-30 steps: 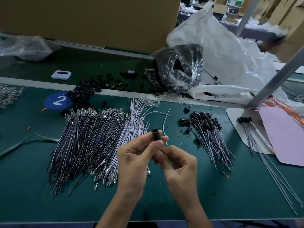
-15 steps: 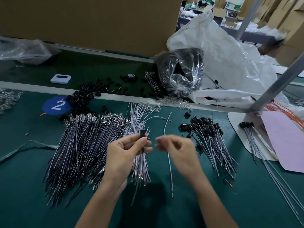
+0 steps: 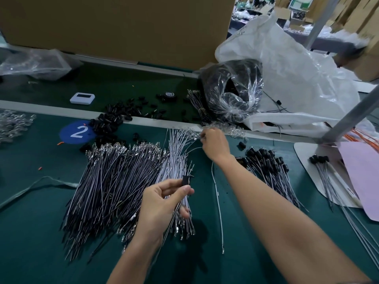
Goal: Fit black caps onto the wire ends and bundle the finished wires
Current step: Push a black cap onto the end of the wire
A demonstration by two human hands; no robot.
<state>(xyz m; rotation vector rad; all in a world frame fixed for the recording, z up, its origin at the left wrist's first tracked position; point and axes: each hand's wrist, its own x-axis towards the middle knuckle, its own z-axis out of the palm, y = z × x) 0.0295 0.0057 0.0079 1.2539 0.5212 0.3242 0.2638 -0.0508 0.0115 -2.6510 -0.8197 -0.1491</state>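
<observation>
Mid-desk, near side: black cap [image 3: 185, 179] pinched between thumb and forefinger of left hand [image 3: 162, 203], over the near end of the uncapped wire pile [image 3: 114, 181]; a thin wire runs down from that grip. Right hand [image 3: 215, 144] is at the far tips of the pale wires [image 3: 176, 148], fingers [image 3: 203, 138] curled there, can't tell if they hold one. Capped wires [image 3: 266, 167] lie just right of that forearm. Loose caps [image 3: 108, 124] far left. Single wire [image 3: 217, 201] on green desk [image 3: 41, 232] between the arms.
</observation>
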